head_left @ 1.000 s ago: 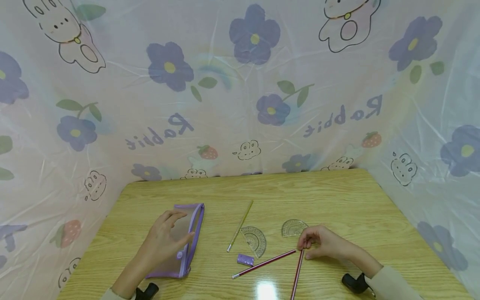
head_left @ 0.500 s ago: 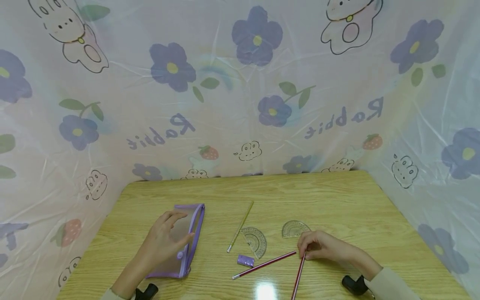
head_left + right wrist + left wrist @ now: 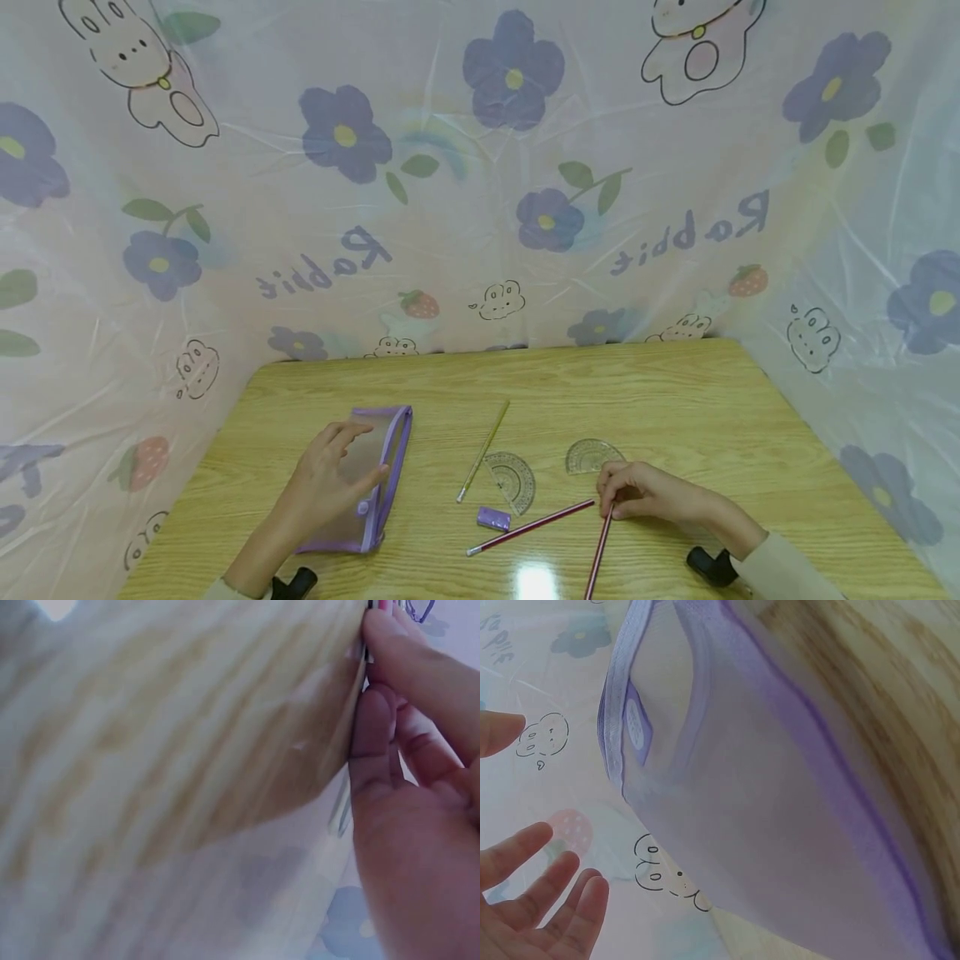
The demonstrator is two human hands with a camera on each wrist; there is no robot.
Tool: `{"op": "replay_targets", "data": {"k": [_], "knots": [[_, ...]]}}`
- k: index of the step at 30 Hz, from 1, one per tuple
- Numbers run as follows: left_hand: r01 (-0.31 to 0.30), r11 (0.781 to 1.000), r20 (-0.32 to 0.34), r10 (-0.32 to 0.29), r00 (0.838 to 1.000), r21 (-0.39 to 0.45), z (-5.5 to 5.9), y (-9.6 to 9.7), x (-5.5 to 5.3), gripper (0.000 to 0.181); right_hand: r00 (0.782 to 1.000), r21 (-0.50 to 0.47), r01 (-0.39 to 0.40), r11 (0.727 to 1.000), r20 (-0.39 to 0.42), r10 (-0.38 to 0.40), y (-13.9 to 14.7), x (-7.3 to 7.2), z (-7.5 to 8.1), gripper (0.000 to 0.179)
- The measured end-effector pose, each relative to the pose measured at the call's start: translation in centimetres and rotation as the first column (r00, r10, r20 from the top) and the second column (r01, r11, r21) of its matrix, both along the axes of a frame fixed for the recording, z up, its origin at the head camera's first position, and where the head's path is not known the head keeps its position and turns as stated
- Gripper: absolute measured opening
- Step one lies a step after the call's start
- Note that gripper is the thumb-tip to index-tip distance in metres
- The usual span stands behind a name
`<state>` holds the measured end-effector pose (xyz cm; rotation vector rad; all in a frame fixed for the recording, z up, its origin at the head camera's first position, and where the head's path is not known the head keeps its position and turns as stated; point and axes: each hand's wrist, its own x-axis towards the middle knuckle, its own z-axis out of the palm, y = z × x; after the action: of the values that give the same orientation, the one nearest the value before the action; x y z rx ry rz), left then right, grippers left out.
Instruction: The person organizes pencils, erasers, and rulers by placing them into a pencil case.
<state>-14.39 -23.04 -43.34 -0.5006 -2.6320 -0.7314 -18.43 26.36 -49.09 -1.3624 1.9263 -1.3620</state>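
My left hand [image 3: 318,479] hovers over a purple-edged translucent pencil case [image 3: 388,492], fingers spread and thumb apart, holding nothing. In the left wrist view the case's zip side [image 3: 617,697] stands a little open, and the fingers are clear of it. At the right, my right hand [image 3: 648,492] pinches the far end of a dark red pencil [image 3: 598,557] between thumb and fingers; its near end runs out of the head view. A second dark red pencil [image 3: 532,527] with a white eraser tip lies just left of those fingertips.
Between the hands lie a purple eraser [image 3: 493,518], a clear protractor [image 3: 514,482] and a yellow pencil [image 3: 482,454]. Another clear protractor [image 3: 588,456] lies just behind my right hand, partly covered by it. A printed curtain [image 3: 450,208] encloses the wooden table's [image 3: 637,383] back and sides.
My right hand's fingers have closed onto the end of the near red pencil, lowering slightly. My left hand has held its pose over the case.
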Motion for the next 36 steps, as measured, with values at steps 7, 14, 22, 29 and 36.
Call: {"op": "replay_targets", "data": {"k": [7, 14, 22, 29, 36], "knots": [[0.014, 1.000, -0.021, -0.014, 1.000, 0.016, -0.2, -0.2, -0.2, 0.059, 1.000, 0.020, 0.002, 1.000, 0.023, -0.003, -0.1, -0.1, 0.1, 0.012], [0.007, 1.000, -0.024, -0.006, 1.000, 0.018, -0.2, -0.3, -0.2, 0.064, 1.000, 0.042, 0.005, 0.999, 0.024, -0.006, -0.1, -0.2, 0.2, 0.013], [0.004, 1.000, -0.030, -0.003, 1.000, 0.015, -0.1, -0.5, 0.1, 0.068, 1.000, 0.009, 0.002, 1.000, -0.008, -0.002, 0.4, -0.2, 0.7, 0.014], [0.001, 1.000, -0.043, 0.000, 0.999, 0.018, -0.1, -0.5, 0.1, 0.062, 0.999, -0.016, -0.039, 0.999, 0.005, 0.039, 0.8, -0.6, 0.6, 0.015], [-0.016, 1.000, 0.012, 0.017, 1.000, -0.009, -0.1, 0.2, -0.1, 0.064, 0.997, -0.073, -0.065, 0.995, 0.047, 0.069, 1.6, -0.6, 0.0, 0.019]]}}
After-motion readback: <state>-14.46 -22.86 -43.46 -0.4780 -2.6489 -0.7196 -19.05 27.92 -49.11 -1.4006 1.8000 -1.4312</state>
